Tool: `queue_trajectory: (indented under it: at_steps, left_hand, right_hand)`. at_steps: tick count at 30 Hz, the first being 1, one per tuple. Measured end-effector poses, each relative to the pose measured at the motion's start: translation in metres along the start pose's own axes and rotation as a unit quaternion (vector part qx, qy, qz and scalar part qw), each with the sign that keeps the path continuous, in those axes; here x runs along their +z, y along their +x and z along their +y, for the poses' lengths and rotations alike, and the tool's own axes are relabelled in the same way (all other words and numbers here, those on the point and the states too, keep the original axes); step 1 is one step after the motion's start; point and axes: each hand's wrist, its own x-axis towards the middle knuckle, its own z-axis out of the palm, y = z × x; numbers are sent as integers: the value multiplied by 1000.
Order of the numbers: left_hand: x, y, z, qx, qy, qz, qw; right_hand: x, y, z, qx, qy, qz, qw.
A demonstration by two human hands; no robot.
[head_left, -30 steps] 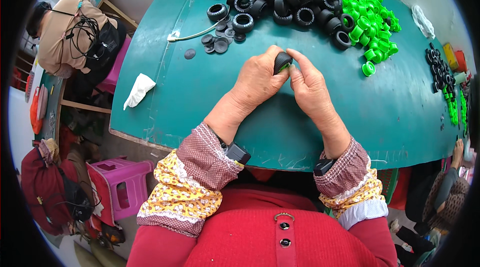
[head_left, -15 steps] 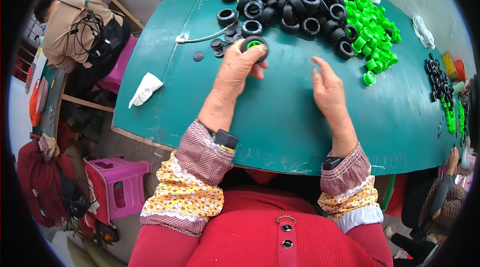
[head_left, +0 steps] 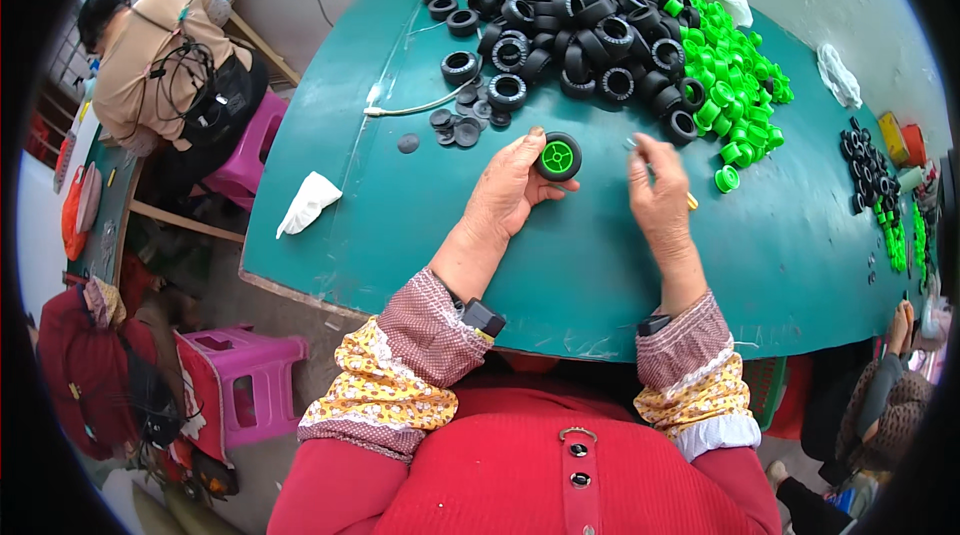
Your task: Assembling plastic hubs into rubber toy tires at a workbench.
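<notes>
My left hand (head_left: 508,185) grips a small toy wheel (head_left: 558,157), a black tyre with a green spoked hub in it, its face turned up. To the right, my right hand (head_left: 657,183) is closed, apart from the wheel. A thin tool (head_left: 692,202) sits in it, mostly hidden; a yellow end shows beside the palm and a pale metallic tip at the fingers. Beyond my hands lies a big heap of black tyres (head_left: 617,85), touching a pile of bright green hubs (head_left: 727,178) on its right.
Flat dark discs (head_left: 466,132) and a white cable (head_left: 415,111) lie left of the tyres on the green table (head_left: 400,235). A crumpled white tissue (head_left: 308,203) is near the left edge. Another person (head_left: 165,65) sits at far left; a pink stool (head_left: 250,385) stands below.
My left hand has come nearer and to the right, turning the wheel so its green hub faces up. My right hand's fingers have closed; the tool's yellow end and metallic tip now show.
</notes>
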Motion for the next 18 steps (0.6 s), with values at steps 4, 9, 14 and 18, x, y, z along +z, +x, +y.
queue_trajectory:
  at_steps: [4, 9, 14, 18]
  left_hand:
    - [3, 6, -4, 17, 75, -15, 997]
    - [4, 11, -8, 15, 60, -24, 998]
    - [-1, 9, -10, -23, 25, -63, 997]
    - [3, 3, -3, -54, -5, -78, 995]
  right_hand:
    - [10, -3, -19, 196, 280, -140, 929]
    - [11, 1, -38, 161, 225, -241, 930]
    - [18, -4, -38, 85, 165, -157, 970]
    - [16, -6, -46, 146, 196, -107, 964]
